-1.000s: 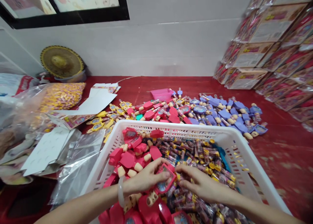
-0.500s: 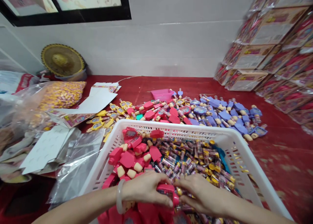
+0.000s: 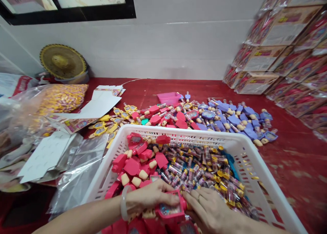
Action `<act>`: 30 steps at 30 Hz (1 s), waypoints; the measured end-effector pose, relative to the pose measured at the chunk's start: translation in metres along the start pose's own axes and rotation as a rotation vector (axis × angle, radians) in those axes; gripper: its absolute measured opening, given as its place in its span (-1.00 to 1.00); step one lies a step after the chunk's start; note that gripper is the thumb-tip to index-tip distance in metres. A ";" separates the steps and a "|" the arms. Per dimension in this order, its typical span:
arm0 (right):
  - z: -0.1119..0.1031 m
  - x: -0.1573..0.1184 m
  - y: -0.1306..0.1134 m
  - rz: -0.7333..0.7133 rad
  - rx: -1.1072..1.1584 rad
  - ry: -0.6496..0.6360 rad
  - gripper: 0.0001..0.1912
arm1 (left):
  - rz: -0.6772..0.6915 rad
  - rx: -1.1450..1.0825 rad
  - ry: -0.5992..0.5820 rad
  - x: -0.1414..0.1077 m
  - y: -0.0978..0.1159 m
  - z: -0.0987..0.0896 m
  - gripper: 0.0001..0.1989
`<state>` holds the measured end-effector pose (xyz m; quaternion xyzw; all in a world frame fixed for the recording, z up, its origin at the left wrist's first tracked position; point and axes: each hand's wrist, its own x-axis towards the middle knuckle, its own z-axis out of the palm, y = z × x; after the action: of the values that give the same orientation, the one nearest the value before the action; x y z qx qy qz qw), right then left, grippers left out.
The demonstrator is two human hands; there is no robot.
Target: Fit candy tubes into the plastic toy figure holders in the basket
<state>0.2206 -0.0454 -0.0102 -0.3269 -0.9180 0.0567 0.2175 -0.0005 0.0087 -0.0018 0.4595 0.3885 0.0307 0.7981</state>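
My left hand (image 3: 153, 196) is closed around a red bottle-shaped toy case (image 3: 170, 212) with a clear window facing up. Small bits show behind the window. At the case's neck, my right hand (image 3: 209, 206) has its fingers together, pressed around what looks like a small yellow-ended tube, mostly hidden. Both hands are over the near part of a white plastic basket (image 3: 204, 135). More red cases (image 3: 133, 166) with tan biscuit-like ends fill the basket's left side. Small clear tubes with yellow caps (image 3: 204, 162) fill its right side.
Behind the basket lie loose purple cases (image 3: 233, 120), yellow cases (image 3: 100, 130) and a pink scoop-like tray (image 3: 168, 98). Packaged boxes (image 3: 258, 59) are stacked at right. White cards (image 3: 43, 155), plastic bags (image 3: 79, 172) and a bag of yellow pieces (image 3: 63, 98) lie left.
The red case has turned in my left hand, so its window now faces up. My right hand has flattened and moved in closer against the case's neck.
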 end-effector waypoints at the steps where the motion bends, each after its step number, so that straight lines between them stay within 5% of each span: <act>1: 0.000 -0.001 -0.001 -0.004 -0.002 0.001 -0.73 | -0.029 -0.020 0.013 -0.001 0.000 0.002 -0.60; 14: 0.009 -0.005 -0.003 -0.045 -0.040 0.010 -0.73 | 0.116 0.296 -0.032 -0.015 0.011 0.008 -0.57; 19: 0.005 0.010 0.019 0.229 0.054 -0.250 -0.83 | 0.359 0.851 0.233 -0.017 0.021 0.003 -0.58; 23: 0.010 0.007 0.033 0.404 0.109 -0.418 -0.87 | 0.462 1.109 0.134 -0.020 0.022 0.000 -0.52; 26: 0.017 -0.001 0.033 0.355 0.030 -0.401 -0.78 | 0.430 1.085 0.094 -0.021 0.019 0.003 -0.49; 30: 0.023 -0.004 0.022 0.186 -0.120 -0.265 -0.82 | 0.372 0.754 0.114 -0.021 0.018 0.010 -0.60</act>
<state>0.2262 -0.0303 -0.0374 -0.4124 -0.9062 0.0642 0.0685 -0.0036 0.0037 0.0273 0.7790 0.3266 0.0551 0.5324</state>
